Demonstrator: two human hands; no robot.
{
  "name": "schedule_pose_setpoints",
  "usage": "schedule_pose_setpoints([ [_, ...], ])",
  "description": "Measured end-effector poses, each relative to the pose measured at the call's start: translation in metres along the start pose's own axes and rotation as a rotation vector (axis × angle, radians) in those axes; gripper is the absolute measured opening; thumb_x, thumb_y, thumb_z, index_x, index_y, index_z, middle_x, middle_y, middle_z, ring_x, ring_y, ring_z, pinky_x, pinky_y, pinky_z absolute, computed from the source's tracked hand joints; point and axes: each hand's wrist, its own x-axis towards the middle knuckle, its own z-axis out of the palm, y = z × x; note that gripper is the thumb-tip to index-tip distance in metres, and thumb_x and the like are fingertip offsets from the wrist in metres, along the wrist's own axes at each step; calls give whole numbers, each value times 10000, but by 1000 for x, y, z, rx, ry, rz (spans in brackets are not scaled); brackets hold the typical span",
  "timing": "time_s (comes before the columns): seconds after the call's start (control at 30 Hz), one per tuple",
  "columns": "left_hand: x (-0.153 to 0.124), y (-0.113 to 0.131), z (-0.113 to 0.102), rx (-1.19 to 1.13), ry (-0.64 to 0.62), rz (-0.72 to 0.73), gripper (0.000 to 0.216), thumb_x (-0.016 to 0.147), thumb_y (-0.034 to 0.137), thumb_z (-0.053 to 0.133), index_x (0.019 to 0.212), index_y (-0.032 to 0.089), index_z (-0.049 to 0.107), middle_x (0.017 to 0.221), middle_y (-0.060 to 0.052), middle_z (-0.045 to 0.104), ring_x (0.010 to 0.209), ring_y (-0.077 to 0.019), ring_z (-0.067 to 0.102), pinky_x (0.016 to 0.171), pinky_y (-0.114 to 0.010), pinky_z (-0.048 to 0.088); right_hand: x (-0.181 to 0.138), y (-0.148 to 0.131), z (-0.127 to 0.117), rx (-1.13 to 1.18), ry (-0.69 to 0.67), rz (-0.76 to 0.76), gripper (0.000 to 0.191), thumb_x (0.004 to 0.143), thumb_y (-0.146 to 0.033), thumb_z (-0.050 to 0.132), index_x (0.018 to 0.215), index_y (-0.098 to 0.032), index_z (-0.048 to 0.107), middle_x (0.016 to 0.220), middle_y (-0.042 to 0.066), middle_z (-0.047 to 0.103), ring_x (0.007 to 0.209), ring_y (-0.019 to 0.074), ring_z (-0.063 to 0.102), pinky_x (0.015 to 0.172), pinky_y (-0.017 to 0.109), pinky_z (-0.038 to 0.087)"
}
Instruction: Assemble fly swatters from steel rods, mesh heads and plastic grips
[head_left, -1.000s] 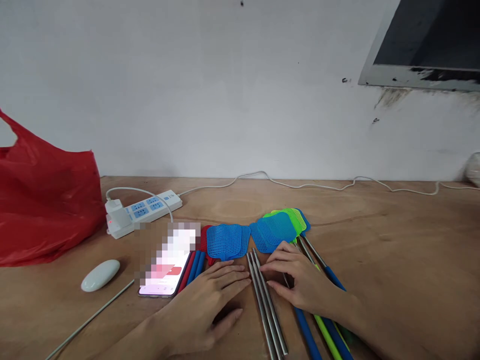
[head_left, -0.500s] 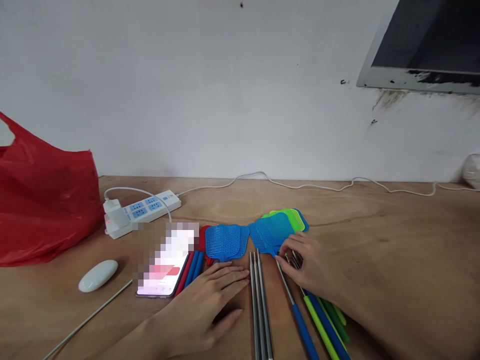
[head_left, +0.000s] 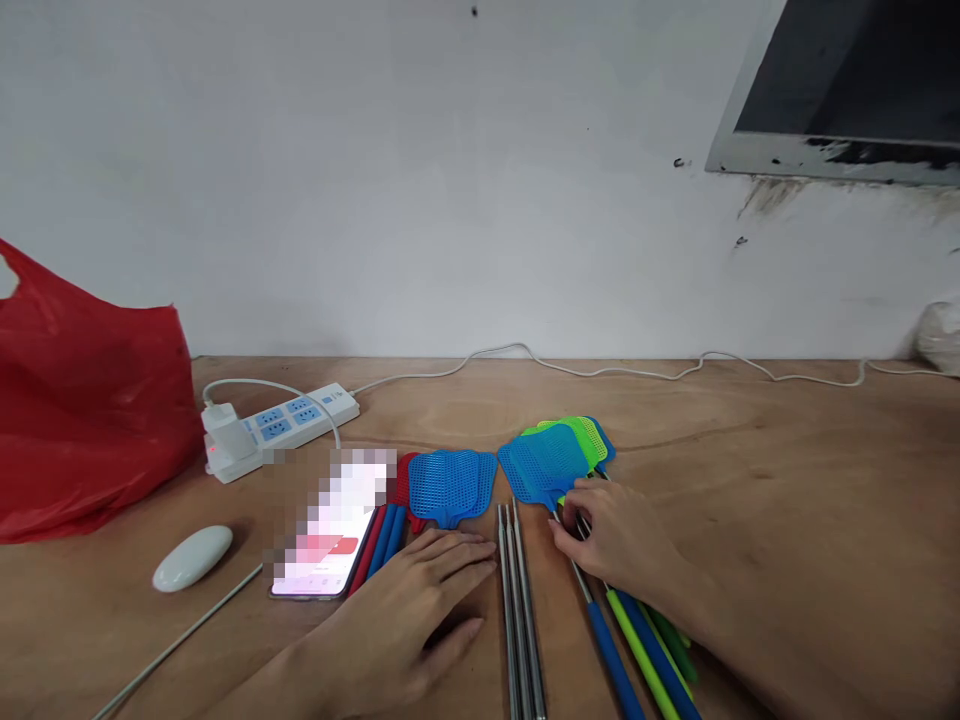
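- Wooden tabletop [head_left: 787,480] lies beneath our left hand [head_left: 424,605], spread flat.
- Our right hand [head_left: 615,530] curls narrow; gripping or not, we can't tell.
- Blue swatter [head_left: 544,468], reaching beyond our right hand: a light pinch should steer best.

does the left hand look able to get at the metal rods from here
Probably yes: the left hand lies just beside the metal rods, with nothing visible in between.

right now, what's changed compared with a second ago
The right hand has moved away from the metal rods, rightward to the swatter shafts. The rods' near ends have swung left. The left hand, phone and power strip stayed put.
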Motion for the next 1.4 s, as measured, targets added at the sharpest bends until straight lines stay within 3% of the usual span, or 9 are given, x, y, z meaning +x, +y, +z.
schedule_pose_setpoints([
  [0.13,0,1,0,19,-25,-13,529,939,248,564,1455,259,447,1433,-83,567,1321,-286,517,1116,-492,404,0,0,2,-34,-1,13,281,821,-352,664,597,-209,572,658,33,665,642,209,608,555,298,282],
  [0.27,0,1,0,26,-49,-24,526,948,250,548,1461,260,434,1452,-83,547,1337,-285,499,1127,-502,388,1,4,7,-29,45,28,238,810,-277,634,593,-208,568,642,28,656,608,192,579,541,298,262],
  [0.5,-3,-1,2,-8,-22,-12,557,953,274,560,1485,291,394,1460,-65,538,1337,-298,496,1131,-514,384,8,6,11,402,152,144,263,756,-289,626,527,-216,520,476,-42,427,471,131,403,493,277,244],
  [0.63,-3,-1,2,-18,1,7,567,949,293,579,1485,293,394,1450,-70,543,1325,-304,505,1131,-508,382,9,3,9,533,191,190,294,770,-337,608,513,-215,534,464,-46,365,462,126,353,473,272,236],
  [0.87,-2,1,1,-2,-22,-3,578,943,283,581,1487,288,386,1427,-69,549,1302,-310,511,1106,-519,401,12,-1,-1,998,75,391,359,691,-496,702,542,-192,581,523,-39,440,514,117,388,471,242,271],
  [1.1,0,2,1,-17,0,1,529,952,281,568,1460,280,421,1391,-74,571,1271,-300,528,1098,-486,403,13,-4,-9,1356,9,672,346,633,-503,746,647,-201,577,496,-79,427,372,56,292,342,180,111],
  [1.23,0,2,0,-11,-20,-19,461,962,288,551,1412,263,459,1372,-74,582,1263,-293,533,1093,-481,406,13,-6,-12,1461,38,697,329,651,-477,740,692,-195,576,586,-44,563,357,53,396,294,153,156],
  [1.4,0,3,-2,-34,9,-21,308,987,280,497,1292,242,525,1256,-73,633,1185,-260,578,1054,-420,438,13,-5,-12,1595,67,680,310,695,-467,729,735,-197,583,565,-37,608,341,56,417,279,144,238],
])
